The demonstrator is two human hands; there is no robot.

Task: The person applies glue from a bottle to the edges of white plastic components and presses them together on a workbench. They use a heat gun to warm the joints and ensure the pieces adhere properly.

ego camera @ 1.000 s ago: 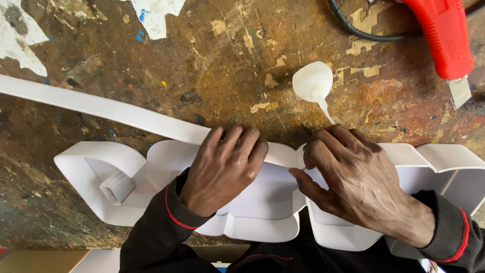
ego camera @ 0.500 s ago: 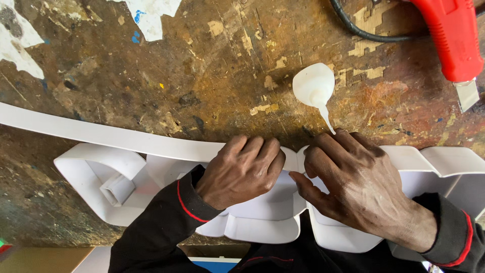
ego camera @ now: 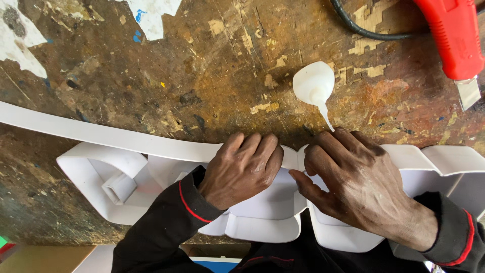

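Both hands press the curved white plastic letter shell (ego camera: 262, 212) lying at the near edge of the scarred brown wooden workbench (ego camera: 202, 76). The left hand (ego camera: 242, 169) lies flat, fingers curled over its upper wall; the right hand (ego camera: 358, 187) pinches the long white plastic strip (ego camera: 96, 132) against that wall. At twelve o'clock from the right hand stands a small white glue bottle (ego camera: 314, 86), a red tool (ego camera: 452, 35) at one o'clock. Firm, even pressure along the seam would serve best.
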